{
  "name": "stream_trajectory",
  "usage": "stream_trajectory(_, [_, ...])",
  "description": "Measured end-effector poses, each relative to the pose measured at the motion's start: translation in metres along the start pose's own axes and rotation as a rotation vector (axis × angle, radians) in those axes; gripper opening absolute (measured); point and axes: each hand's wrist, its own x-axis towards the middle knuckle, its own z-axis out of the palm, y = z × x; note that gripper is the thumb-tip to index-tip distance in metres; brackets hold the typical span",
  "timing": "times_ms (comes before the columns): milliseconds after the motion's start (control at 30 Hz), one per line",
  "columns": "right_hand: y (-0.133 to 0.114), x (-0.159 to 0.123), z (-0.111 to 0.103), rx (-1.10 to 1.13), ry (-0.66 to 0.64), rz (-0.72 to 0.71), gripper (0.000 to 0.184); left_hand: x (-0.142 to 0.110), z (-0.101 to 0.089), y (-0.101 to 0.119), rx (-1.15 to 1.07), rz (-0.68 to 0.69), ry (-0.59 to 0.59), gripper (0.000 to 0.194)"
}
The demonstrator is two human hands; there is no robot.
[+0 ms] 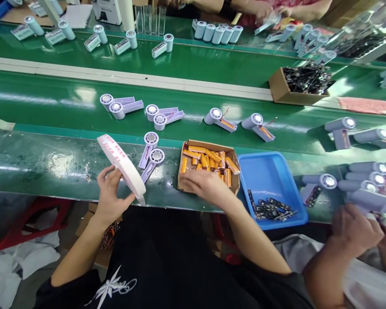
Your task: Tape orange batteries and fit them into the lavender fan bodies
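My left hand (111,195) grips a white roll of tape (122,165) with pink marks on its edge, held tilted over the near edge of the green bench. My right hand (206,185) reaches into a small cardboard box (209,146) filled with several orange battery cells (206,159); its fingers curl down among the cells, and what they hold is hidden. Two pale lilac fan shells (152,155) with round grilles lie between my hands.
A blue tray (270,176) with dark small parts sits right of the box. More lilac fan shells (161,116) lie on the green belt (51,103). A cardboard box of dark parts (304,83) stands far right. A co-worker's hands (357,229) work at my right.
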Motion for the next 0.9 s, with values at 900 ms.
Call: stream_trajectory(900, [-0.04,0.015,-0.023,0.41,0.183,0.075,0.036,0.005,-0.004,0.022,0.398,0.356,-0.108,0.076])
